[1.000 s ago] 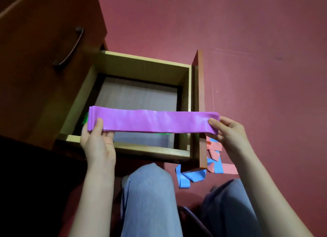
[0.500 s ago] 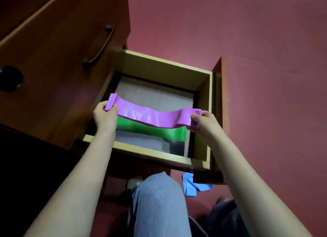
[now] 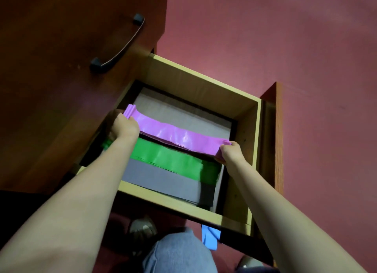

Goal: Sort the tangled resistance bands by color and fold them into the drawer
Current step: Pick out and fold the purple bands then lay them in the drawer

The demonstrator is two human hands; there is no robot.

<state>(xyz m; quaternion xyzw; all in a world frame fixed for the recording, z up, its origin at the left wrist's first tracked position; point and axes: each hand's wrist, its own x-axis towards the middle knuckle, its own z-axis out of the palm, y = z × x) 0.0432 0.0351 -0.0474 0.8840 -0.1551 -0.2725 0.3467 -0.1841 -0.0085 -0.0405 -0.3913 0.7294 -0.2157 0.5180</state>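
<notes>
A folded purple band (image 3: 175,136) stretches across the inside of the open wooden drawer (image 3: 206,79). My left hand (image 3: 122,127) grips its left end and my right hand (image 3: 231,152) grips its right end, both down inside the drawer. Just in front of it a folded green band (image 3: 171,157) lies flat on the grey drawer floor. The purple band hangs slightly above the floor, parallel to the green one. A blue band (image 3: 210,237) lies on the carpet below the drawer's front.
The dark wooden cabinet (image 3: 61,58) with a black handle (image 3: 118,46) rises at the left. The drawer's brown front panel (image 3: 272,138) stands at the right. Red carpet (image 3: 306,58) covers the floor. My knees in jeans (image 3: 179,254) are below.
Both hands carried the purple band from above the drawer's front edge down into the drawer, behind the green band. The view moved closer over the drawer.
</notes>
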